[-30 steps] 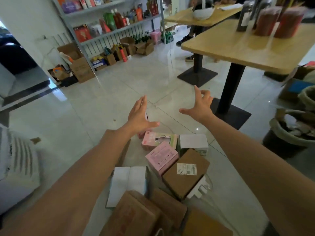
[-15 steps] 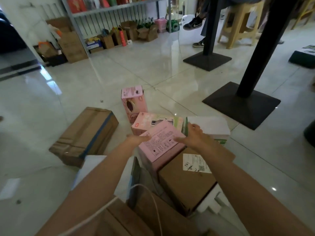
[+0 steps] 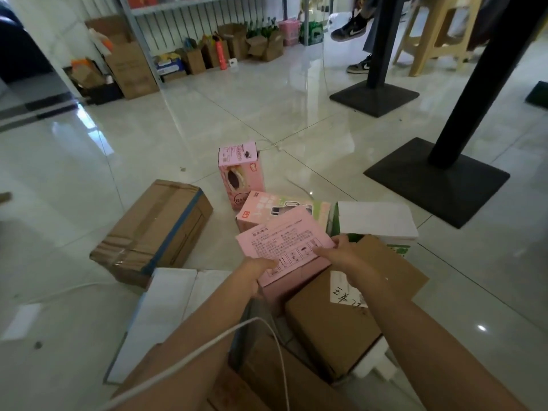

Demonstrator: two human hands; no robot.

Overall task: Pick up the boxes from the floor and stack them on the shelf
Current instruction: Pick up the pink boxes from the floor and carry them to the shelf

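**Both hands on pink box, floor pile**

Landmark: the pink box, printed face up, tilted, in the middle of the pile.

Floor: pale glossy tile, under everything.

Shelf: metal rack, far behind the pink box at the wall, with cartons and bottles on the floor below it. Well apart from the pile.

Table base: black square plate with post, right of and behind the pink box. Second base farther back; a shoe and a wooden stool near it.

Taped carton: brown, blue tape strip, lying flat to the left of the pink box, apart from it.

Brown box: label on top, just right of and nearer than the pink box, touching or under its near edge.

White flat box: left of and nearer than the pink box, beside the left forearm.

White-green box: just right of and behind the pink box.

Pink-green box: lying flat directly behind the pink box, partly covered by it.

Upright pink box: standing behind the pink-green one.

Left hand: fingers curled round the pink box's near left corner, holding it.

Right hand: fingers clasped on its right edge, holding it.

White cable: loops across the left forearm, nearer than the pink box.
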